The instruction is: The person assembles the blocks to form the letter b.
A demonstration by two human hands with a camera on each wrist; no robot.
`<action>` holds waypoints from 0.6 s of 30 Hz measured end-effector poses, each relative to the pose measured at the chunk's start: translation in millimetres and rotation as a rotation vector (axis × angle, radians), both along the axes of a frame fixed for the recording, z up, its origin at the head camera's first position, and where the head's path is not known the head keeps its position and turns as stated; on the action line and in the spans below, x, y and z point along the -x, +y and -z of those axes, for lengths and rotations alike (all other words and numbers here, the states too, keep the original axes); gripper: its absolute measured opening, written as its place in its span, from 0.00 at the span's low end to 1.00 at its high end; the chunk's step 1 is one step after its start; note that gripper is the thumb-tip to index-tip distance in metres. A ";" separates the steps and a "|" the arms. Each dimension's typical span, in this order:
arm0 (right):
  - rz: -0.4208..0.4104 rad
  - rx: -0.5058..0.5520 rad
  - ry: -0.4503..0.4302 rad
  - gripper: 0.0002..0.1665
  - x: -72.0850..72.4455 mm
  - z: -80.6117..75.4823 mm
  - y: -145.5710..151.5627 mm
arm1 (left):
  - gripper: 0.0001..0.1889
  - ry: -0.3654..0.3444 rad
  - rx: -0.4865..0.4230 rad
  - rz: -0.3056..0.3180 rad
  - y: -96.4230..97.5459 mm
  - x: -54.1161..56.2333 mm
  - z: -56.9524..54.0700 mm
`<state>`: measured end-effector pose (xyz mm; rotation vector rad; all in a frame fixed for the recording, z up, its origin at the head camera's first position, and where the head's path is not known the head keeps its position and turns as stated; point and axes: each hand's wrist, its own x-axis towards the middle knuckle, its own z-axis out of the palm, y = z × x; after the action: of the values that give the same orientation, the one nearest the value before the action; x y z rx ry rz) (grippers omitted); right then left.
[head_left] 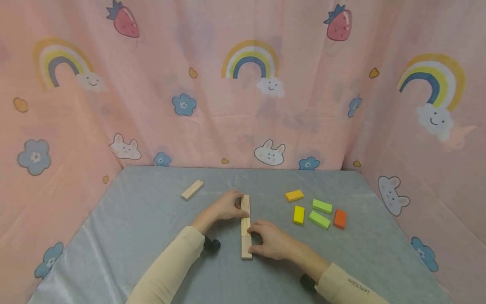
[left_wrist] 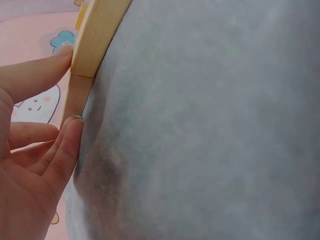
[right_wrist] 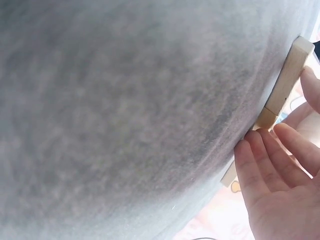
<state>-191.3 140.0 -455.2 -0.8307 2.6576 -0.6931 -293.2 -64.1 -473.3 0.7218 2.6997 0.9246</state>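
Observation:
Plain wooden blocks lie end to end in a straight row on the grey cloth, with a far block (head_left: 246, 203), a middle block (head_left: 245, 226) and a near block (head_left: 247, 246). At the left side of the far end is my left hand (head_left: 228, 205), its thumb and fingertips against the wood, spread across a joint in the left wrist view. From the right, my right hand (head_left: 276, 240) touches the row, thumb on the near block and fingers at the middle one. Its fingers (right_wrist: 272, 165) are fairly straight along the side.
Another plain wooden block (head_left: 192, 190) lies at the back left. On the right lie an orange-yellow block (head_left: 294, 195), a yellow block (head_left: 298, 215), two green blocks (head_left: 319, 220) and a red-orange block (head_left: 340, 219). A pink patterned curtain (head_left: 212, 135) encloses the table.

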 end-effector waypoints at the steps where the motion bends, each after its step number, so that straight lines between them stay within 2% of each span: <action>1: 0.000 0.000 -0.001 0.29 0.1 0.1 0.0 | 0.37 -0.002 -0.002 0.001 -0.2 0.4 0.2; 18: -0.011 -0.007 -0.010 0.29 1.2 -1.9 -0.9 | 0.38 0.008 0.001 0.018 -2.6 2.3 -0.2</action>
<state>-192.4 139.2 -453.3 -0.8367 2.6434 -0.6834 -295.5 -66.6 -473.2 0.7505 2.6957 0.9176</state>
